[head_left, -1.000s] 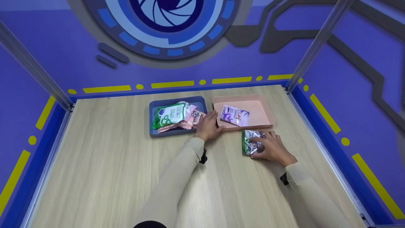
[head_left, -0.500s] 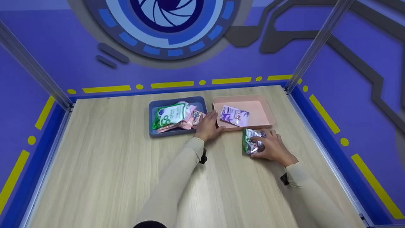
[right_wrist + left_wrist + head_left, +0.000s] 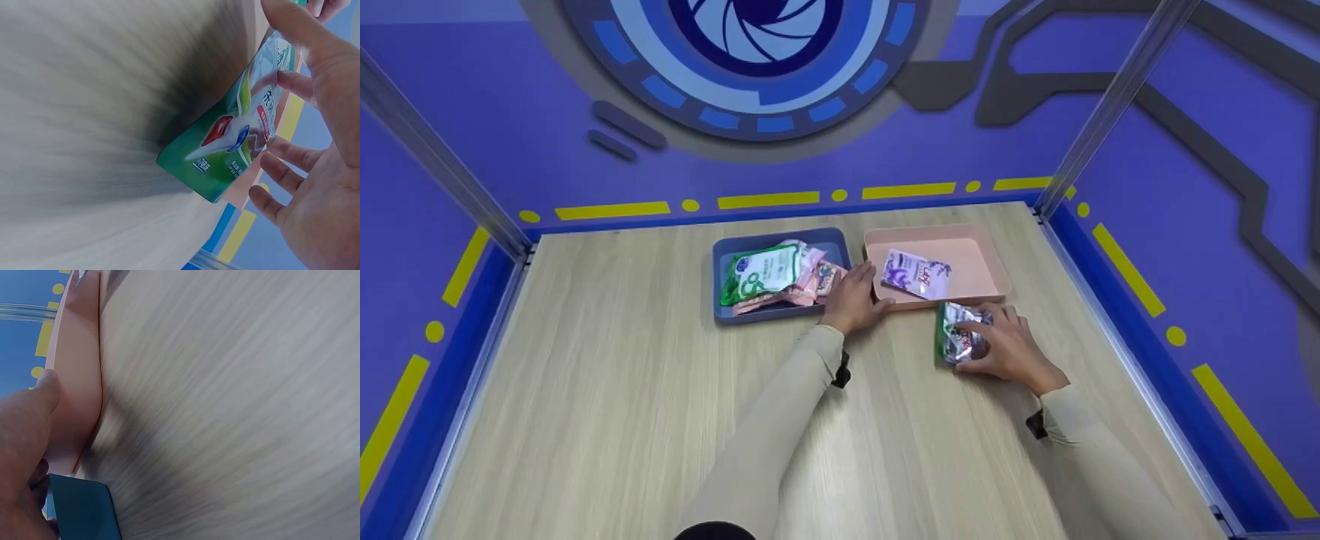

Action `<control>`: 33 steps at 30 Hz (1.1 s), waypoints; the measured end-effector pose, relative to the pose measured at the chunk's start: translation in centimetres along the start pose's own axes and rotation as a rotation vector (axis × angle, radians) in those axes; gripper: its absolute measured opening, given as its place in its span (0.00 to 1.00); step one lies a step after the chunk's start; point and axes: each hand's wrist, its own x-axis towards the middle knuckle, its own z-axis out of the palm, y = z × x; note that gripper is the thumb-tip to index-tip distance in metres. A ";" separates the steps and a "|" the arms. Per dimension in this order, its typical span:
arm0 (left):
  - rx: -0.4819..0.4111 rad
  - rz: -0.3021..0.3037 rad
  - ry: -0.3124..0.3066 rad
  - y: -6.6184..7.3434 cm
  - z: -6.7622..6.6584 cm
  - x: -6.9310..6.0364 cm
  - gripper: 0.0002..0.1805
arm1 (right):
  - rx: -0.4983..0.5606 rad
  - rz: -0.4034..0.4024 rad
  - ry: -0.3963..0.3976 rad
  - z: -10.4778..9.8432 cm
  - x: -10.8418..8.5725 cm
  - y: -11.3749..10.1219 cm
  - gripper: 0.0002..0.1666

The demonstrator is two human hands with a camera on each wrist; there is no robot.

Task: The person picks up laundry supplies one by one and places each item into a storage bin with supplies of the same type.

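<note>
In the head view my right hand [image 3: 1009,346] pinches a shiny green-and-silver pouch [image 3: 952,337] at the front wall of the pink tray. The right wrist view shows the pouch [image 3: 219,140] tilted, thumb at one edge and fingertips against its printed face. My left hand [image 3: 851,300] rests at the pink tray's [image 3: 979,262] near left corner, fingers in the gap beside the blue tray [image 3: 720,259]. In the left wrist view the thumb [image 3: 48,391] touches the pink wall; the other fingers are partly hidden. A purple pouch [image 3: 916,274] lies in the pink tray.
Inside the blue tray are a green-and-white packet [image 3: 765,271] and several pink packets [image 3: 780,300], heaped together. Both trays stand on a wooden table [image 3: 622,375]. Blue-purple walls [image 3: 780,172] enclose its back and sides.
My right hand has shifted the green-and-silver pouch slightly away from me, up toward the pink tray's front rim. The left hand and both trays stay about where they were.
</note>
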 end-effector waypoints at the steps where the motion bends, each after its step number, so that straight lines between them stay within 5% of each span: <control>1: -0.001 0.000 0.002 0.0 0.0 0.0 0.44 | 0.003 0.001 0.002 0.0 0.0 0.0 0.45; 33: -0.001 0.002 0.008 -0.1 0.1 -0.1 0.44 | 0.058 0.023 0.045 -1.0 -0.3 -0.3 0.43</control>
